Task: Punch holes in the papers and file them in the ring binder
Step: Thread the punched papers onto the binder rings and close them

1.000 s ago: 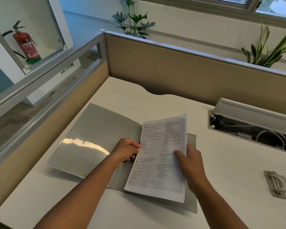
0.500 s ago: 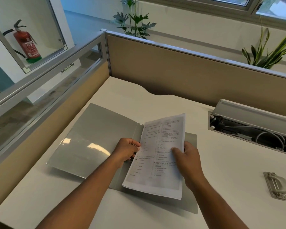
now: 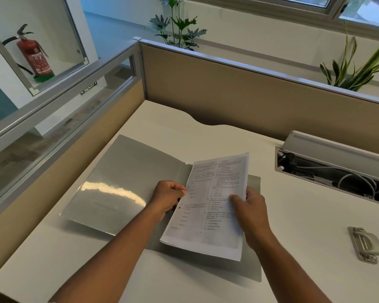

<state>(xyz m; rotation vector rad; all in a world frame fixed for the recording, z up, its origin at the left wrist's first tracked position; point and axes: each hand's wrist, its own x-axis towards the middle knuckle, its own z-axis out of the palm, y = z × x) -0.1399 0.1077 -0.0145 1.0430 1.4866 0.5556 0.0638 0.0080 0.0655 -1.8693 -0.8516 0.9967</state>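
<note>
A grey ring binder (image 3: 123, 184) lies open on the white desk, its glossy left cover spread flat. Above its right half hangs a stack of printed papers (image 3: 208, 206), tilted, with a punched hole visible near the left margin. My right hand (image 3: 249, 213) grips the stack's right edge, thumb on top. My left hand (image 3: 167, 199) is curled at the stack's left edge, over the binder's spine; it hides the ring mechanism, and I cannot tell whether it grips the papers or the rings. A metal hole punch (image 3: 364, 243) sits on the desk at the right.
Tan partition walls (image 3: 239, 92) close the desk at the back and left. An open cable tray (image 3: 328, 167) with wires is recessed at the back right. Plants stand behind the partition, and a red fire extinguisher (image 3: 34, 55) shows at the far left.
The paper stack has shifted slightly left and its left edge has dropped closer to the binder's spine. My right hand moved with it; the left hand stayed by the spine.
</note>
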